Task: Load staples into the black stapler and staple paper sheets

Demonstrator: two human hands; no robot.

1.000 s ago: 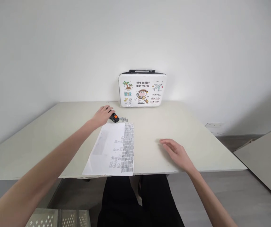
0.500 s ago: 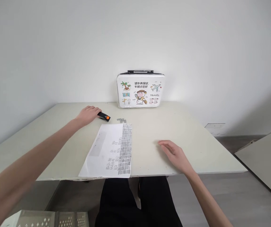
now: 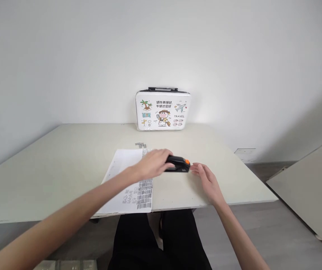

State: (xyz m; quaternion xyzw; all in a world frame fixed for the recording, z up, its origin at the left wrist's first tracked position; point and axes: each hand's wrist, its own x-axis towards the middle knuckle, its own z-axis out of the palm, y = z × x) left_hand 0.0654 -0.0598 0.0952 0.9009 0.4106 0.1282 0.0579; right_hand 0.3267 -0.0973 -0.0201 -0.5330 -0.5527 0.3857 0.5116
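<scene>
My left hand (image 3: 155, 163) is wrapped round the rear of a black stapler (image 3: 177, 164) with an orange patch at its front end. The stapler is held over the right edge of the printed paper sheets (image 3: 121, 200), pointing right. At its front end is my right hand (image 3: 207, 182), fingers stretched out and apart; the fingertips reach the stapler's tip or nearly so, and I cannot tell whether they touch. Several strips of grey staples (image 3: 141, 145) lie just behind the paper. My left hand and forearm hide part of the sheets.
A white case (image 3: 163, 112) with cartoon prints and a black handle stands against the wall at the back of the pale table (image 3: 51, 168). A white panel (image 3: 312, 187) is at the far right. Below the table's left front are see-through bins (image 3: 75, 264).
My left hand has carried the stapler from the table's left rear across to the right, over the paper's edge to my right hand. The view has shifted slightly.
</scene>
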